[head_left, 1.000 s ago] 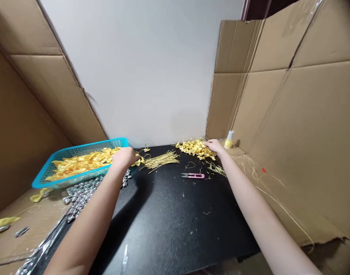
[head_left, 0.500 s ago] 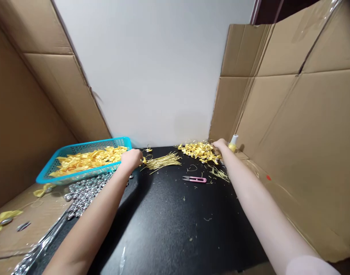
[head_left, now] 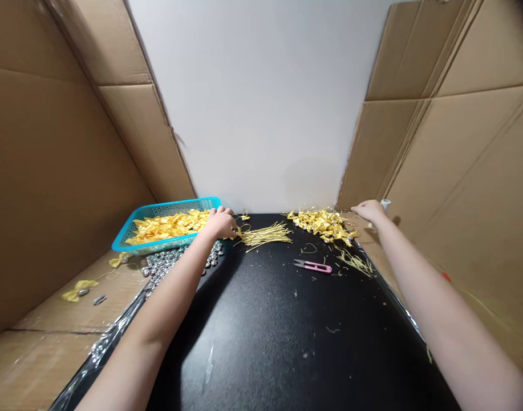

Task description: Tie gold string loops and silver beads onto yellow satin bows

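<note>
My left hand [head_left: 222,222] is over the right end of the blue basket [head_left: 124,231], with its fingers bent downward. At its fingertips is a small yellow ribbon bow [head_left: 239,232], partly hidden by the hand. Beside it lies a bundle of gold wire ties [head_left: 267,235]. My right hand [head_left: 370,211] hovers just right of a heap of yellow bows with silver bells [head_left: 321,224]. Its fingers stretch toward the left, and nothing shows in them. Yellow ribbon bows [head_left: 171,225] fill the basket.
Silver bells [head_left: 162,262] lie loose in front of the basket. Pink thread snips [head_left: 312,266] rest on the black table [head_left: 265,331], near wire offcuts [head_left: 356,262]. Cardboard walls [head_left: 466,171] stand on both sides. A white-topped object [head_left: 385,204] is behind my right hand.
The view has swung left, so the scene sits farther right. My right hand has drawn away from the heap's right edge. The left hand stays beside the basket, its fingers more visible.
</note>
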Tool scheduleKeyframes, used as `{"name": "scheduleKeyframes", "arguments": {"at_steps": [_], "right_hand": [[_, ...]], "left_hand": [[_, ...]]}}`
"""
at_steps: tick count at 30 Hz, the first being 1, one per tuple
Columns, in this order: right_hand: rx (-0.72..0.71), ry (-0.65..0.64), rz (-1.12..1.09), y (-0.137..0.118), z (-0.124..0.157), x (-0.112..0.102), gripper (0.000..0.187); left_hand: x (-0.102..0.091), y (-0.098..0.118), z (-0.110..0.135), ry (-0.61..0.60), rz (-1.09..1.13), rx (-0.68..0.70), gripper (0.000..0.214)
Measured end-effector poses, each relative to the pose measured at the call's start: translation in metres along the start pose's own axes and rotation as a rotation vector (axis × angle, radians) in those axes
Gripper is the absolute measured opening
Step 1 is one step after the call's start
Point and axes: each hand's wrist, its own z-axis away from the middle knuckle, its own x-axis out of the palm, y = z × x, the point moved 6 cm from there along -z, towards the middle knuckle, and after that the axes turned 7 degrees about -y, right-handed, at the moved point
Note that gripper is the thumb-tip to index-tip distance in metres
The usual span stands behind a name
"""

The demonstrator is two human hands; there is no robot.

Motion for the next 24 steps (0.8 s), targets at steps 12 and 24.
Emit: {"name": "scheduleKeyframes", "arguments": {"at_steps": [12, 24], "right_hand": [[-0.544, -0.168, -0.624, -0.152, 0.110, -0.007, 0.023], [-0.731, -0.822, -1.082, -0.217, 0.231, -0.027, 0.024]], "left_hand": [[-0.094, 0.012, 0.029, 0.152, 0.567, 0.227, 0.039], [-0.156, 0.107, 0.137, 0.300, 1.470, 0.601, 0.028]]}}
